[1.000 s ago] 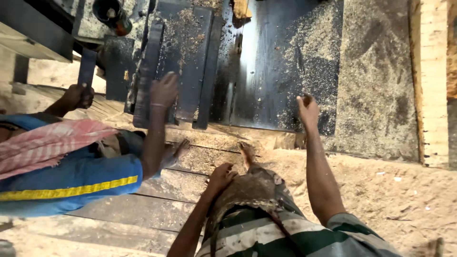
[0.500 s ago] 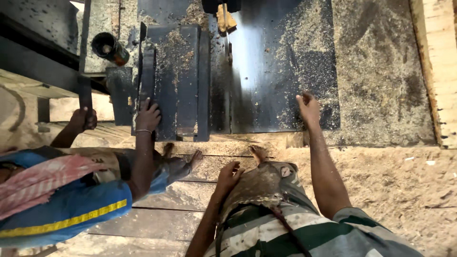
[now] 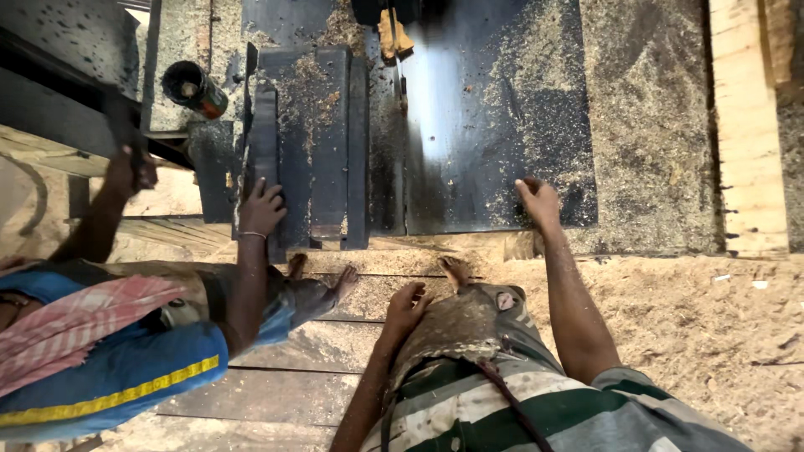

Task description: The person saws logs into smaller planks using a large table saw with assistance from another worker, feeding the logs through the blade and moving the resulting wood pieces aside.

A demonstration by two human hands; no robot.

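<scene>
My right hand (image 3: 538, 201) rests palm down on the near edge of a dark metal saw table (image 3: 494, 125) dusted with sawdust. My left hand (image 3: 406, 305) lies flat on my thigh, holding nothing. A co-worker in a blue shirt with a yellow stripe (image 3: 109, 368) crouches at my left. One of their hands (image 3: 262, 208) presses on a dark metal fence block (image 3: 310, 142), the other hand (image 3: 130, 172) grips a dark bar (image 3: 117, 121) farther left.
A dark cylinder (image 3: 194, 88) lies at the upper left. A pale wooden plank (image 3: 745, 125) runs along the right edge. Thick sawdust (image 3: 695, 326) covers the ground at right, and floor boards (image 3: 310, 343) lie under my legs.
The view has tilted so the table sits lower in frame. The co-worker's hand slid back along the metal block toward its near end. My own hands stayed in place.
</scene>
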